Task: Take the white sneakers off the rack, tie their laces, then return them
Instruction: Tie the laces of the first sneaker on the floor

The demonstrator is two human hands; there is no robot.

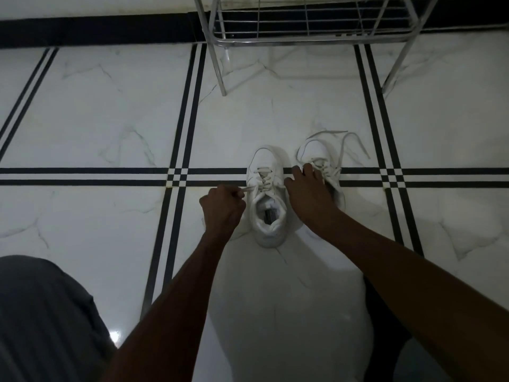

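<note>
Two white sneakers stand side by side on the tiled floor, toes pointing away from me. The left sneaker [266, 172] sits between my hands with its opening toward me. My left hand [221, 209] is closed on one of its lace ends, pulled out to the left of the shoe. My right hand [309, 193] lies with fingers spread over the right sneaker [314, 151], covering its rear half. That shoe's loose laces [348, 143] trail on the floor to the right. The metal rack [305, 31] stands at the far end of the floor.
The floor [110, 119] is glossy white marble tile with black double stripes. The rack's chrome legs [217, 70] come down just beyond the shoes. My knee in grey cloth [41, 312] fills the lower left. A dark skirting runs along the wall behind the rack.
</note>
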